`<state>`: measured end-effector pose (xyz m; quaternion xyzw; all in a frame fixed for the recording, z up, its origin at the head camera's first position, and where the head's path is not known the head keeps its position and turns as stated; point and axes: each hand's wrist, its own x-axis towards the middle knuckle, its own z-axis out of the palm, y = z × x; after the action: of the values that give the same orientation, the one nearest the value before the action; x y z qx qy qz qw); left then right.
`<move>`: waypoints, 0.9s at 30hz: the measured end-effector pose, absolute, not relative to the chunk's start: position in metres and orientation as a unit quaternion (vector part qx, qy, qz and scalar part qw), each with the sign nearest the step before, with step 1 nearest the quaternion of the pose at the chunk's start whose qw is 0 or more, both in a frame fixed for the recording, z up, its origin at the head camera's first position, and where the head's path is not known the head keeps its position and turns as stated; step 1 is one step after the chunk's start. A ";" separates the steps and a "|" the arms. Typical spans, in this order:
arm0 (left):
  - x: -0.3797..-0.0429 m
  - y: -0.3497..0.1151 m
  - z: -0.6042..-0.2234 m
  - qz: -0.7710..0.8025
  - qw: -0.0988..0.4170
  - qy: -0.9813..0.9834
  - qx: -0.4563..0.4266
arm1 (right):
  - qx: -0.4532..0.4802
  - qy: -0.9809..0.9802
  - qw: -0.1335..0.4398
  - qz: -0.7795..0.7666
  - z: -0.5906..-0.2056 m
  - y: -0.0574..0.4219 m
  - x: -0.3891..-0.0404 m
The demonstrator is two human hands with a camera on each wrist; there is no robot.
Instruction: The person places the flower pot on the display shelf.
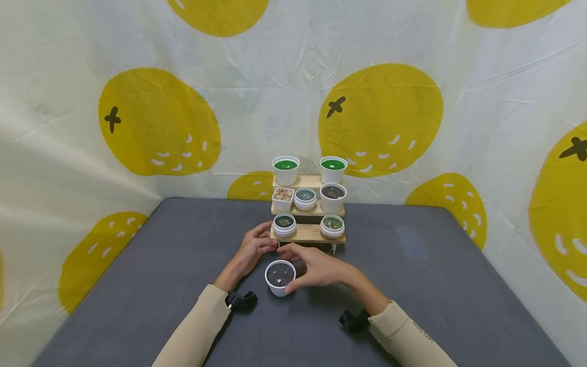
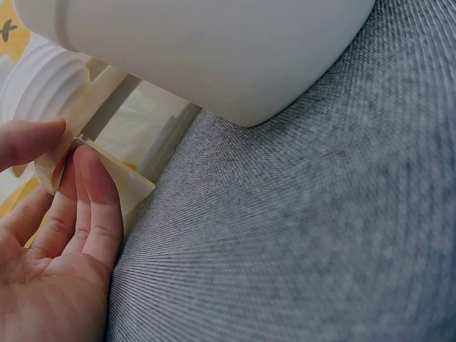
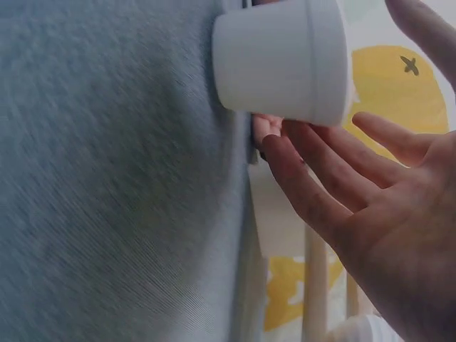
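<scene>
My left hand point(image 1: 251, 251) pinches the front left corner of a tiered wooden stand point(image 1: 308, 233); the left wrist view shows the thumb above the board and the fingers under it. In front of the stand, a white cup with dark grey contents point(image 1: 281, 275) sits upright on the table. My right hand point(image 1: 318, 266) is around the cup's right and far sides, thumb near the front rim. Seen from the right wrist, its fingers point(image 3: 331, 171) are spread and fairly straight beside the white cup point(image 3: 274, 60), and the thumb stands apart from it.
Several small white pots fill the stand's steps: two green-topped cups point(image 1: 286, 173) point(image 1: 332, 172) on top, a square pot of beige bits point(image 1: 283, 199) in the middle, two low ribbed jars point(image 1: 284, 229) point(image 1: 332, 232) at the bottom. A patterned cloth point(image 1: 275, 112) hangs behind the grey table point(image 1: 390, 285).
</scene>
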<state>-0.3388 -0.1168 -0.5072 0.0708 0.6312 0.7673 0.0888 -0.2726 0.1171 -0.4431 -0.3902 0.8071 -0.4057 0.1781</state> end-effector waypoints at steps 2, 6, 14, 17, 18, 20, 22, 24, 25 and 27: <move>-0.338 -0.118 -0.508 0.767 0.090 0.631 0.072 | -0.399 0.806 0.175 -0.400 -0.446 0.114 -0.272; -0.339 -0.119 -0.509 0.768 0.089 0.629 0.075 | -0.408 0.805 0.170 -0.396 -0.451 0.110 -0.271; -0.339 -0.117 -0.508 0.768 0.086 0.631 0.070 | -0.420 0.810 0.152 -0.380 -0.455 0.108 -0.270; -0.340 -0.116 -0.508 0.767 0.084 0.633 0.068 | -0.424 0.810 0.143 -0.379 -0.457 0.108 -0.272; -0.340 -0.116 -0.508 0.766 0.084 0.634 0.067 | -0.425 0.809 0.142 -0.380 -0.457 0.108 -0.272; -0.340 -0.117 -0.509 0.766 0.085 0.634 0.065 | -0.426 0.807 0.142 -0.383 -0.454 0.109 -0.272; -0.340 -0.118 -0.510 0.764 0.087 0.636 0.064 | -0.424 0.804 0.142 -0.391 -0.450 0.111 -0.272; -0.340 -0.118 -0.510 0.764 0.090 0.636 0.062 | -0.414 0.802 0.144 -0.405 -0.444 0.114 -0.271; -0.340 -0.118 -0.510 0.764 0.091 0.636 0.062 | -0.411 0.801 0.143 -0.411 -0.441 0.116 -0.271; -0.340 -0.118 -0.510 0.765 0.092 0.635 0.063 | -0.406 0.799 0.141 -0.420 -0.436 0.119 -0.271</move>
<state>-0.3402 -0.1179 -0.5097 0.0631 0.6348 0.7646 0.0918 -0.2715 0.1188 -0.4365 -0.4065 0.7990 -0.4203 0.1405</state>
